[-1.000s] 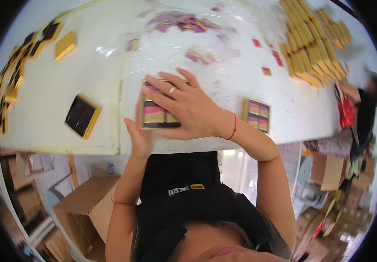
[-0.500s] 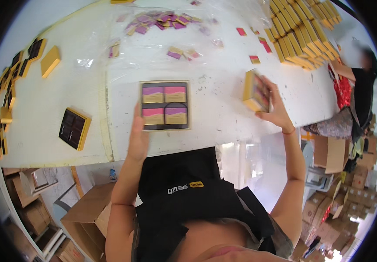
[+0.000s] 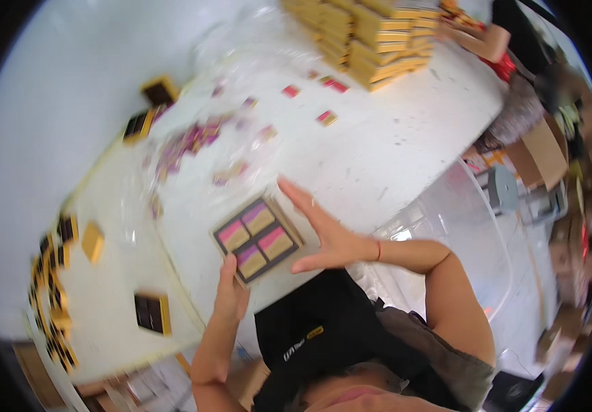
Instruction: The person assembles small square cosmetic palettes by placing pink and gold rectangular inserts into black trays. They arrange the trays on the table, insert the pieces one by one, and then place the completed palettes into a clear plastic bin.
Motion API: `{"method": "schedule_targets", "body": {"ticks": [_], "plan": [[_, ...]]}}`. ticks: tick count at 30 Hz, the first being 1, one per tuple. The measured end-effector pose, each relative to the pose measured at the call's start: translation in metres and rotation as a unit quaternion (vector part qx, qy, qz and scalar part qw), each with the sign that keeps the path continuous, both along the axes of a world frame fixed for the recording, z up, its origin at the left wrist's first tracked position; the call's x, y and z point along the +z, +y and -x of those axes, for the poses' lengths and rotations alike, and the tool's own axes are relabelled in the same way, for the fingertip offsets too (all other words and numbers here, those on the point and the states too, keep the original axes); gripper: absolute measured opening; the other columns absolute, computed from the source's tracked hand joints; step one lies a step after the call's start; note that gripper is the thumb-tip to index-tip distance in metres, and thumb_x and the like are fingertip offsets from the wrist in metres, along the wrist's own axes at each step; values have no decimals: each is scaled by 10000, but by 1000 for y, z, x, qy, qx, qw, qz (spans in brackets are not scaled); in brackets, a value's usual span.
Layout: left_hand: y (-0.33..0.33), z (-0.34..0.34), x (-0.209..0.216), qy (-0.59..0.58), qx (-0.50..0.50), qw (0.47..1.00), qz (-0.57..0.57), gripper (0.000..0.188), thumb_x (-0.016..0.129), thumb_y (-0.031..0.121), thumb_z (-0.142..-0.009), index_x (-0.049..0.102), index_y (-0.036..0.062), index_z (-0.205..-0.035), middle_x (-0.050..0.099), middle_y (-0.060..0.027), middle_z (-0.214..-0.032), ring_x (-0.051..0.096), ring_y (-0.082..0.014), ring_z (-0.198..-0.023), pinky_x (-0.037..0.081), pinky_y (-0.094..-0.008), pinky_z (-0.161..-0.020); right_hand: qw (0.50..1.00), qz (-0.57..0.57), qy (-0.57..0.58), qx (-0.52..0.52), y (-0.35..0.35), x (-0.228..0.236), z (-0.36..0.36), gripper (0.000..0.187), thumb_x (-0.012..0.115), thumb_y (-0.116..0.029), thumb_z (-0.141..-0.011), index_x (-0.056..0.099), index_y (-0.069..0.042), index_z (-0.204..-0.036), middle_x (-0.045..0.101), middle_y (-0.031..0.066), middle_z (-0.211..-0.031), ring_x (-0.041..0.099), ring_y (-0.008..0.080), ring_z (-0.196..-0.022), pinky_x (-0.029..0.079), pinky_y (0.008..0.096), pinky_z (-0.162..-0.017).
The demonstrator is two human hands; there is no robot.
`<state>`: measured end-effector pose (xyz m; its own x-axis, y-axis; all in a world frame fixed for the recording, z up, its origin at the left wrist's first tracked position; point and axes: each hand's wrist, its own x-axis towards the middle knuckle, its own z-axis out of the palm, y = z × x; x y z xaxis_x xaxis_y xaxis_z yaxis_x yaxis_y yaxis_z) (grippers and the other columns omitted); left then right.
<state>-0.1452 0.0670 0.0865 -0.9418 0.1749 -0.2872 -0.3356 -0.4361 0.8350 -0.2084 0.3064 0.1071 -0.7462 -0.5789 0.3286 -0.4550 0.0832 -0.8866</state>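
Observation:
In front of me is a gold-rimmed box (image 3: 257,238) with four pink, purple and gold packets in dark compartments, turned at a slant. My left hand (image 3: 230,292) grips its near left corner, thumb along the edge and the other fingers mostly hidden. A paler edge (image 3: 294,223) shows along the box's right side; whether it belongs to a second box underneath, I cannot tell. Close by on the right, my right hand (image 3: 330,240) is open, thumb and fingers spread apart, holding nothing.
Loose packets (image 3: 196,137) lie on clear plastic film on the white table (image 3: 392,158). Gold boxes are stacked (image 3: 378,48) at the back. Several dark-and-gold boxes (image 3: 52,295) line the left edge, and another (image 3: 152,312) lies nearer. A co-worker's arm (image 3: 481,44) reaches in at the far right.
My right hand has come left to the middle and no longer holds the gold box. My left hand has closed on a box corner. The view has turned, and the box now sits slanted.

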Motion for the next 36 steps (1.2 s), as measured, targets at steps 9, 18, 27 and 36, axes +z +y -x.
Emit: {"method": "schedule_targets", "body": {"ticks": [9,18,27,36], "plan": [[165,77,-7,5,-199,980,-23,539,406,431,-1012,379,96,-1433,477,-35,-1408,428,-174,-1317,318,-420,-1109,874,315,-79,-362,82,-58,-33,737,664,-431,-872,392,10,-1396,468,115,-1359,422,211,-1295,311,340,-1093],[403,195,2,32,-257,966,7,616,619,511,-891,381,131,-1313,438,67,-870,379,-52,-698,337,-227,-674,666,392,-21,-634,258,-47,79,373,620,-338,-919,555,-32,-1123,545,19,-959,493,107,-871,423,267,-770],[535,316,0,83,-293,950,64,1093,625,679,-785,160,17,-1520,333,-137,-1511,338,-239,-1389,278,-370,-1130,597,424,47,-679,398,-54,216,336,613,-382,-914,583,-47,-914,537,15,-869,472,118,-818,406,276,-749],[597,405,-25,122,-189,968,110,1193,612,681,-786,31,-66,-1512,170,-246,-1569,206,-329,-1448,227,-378,-1165,689,518,-28,-506,453,-77,328,648,481,-546,-966,519,-17,-1337,568,124,-1310,565,271,-1156,457,401,-1003]]}}
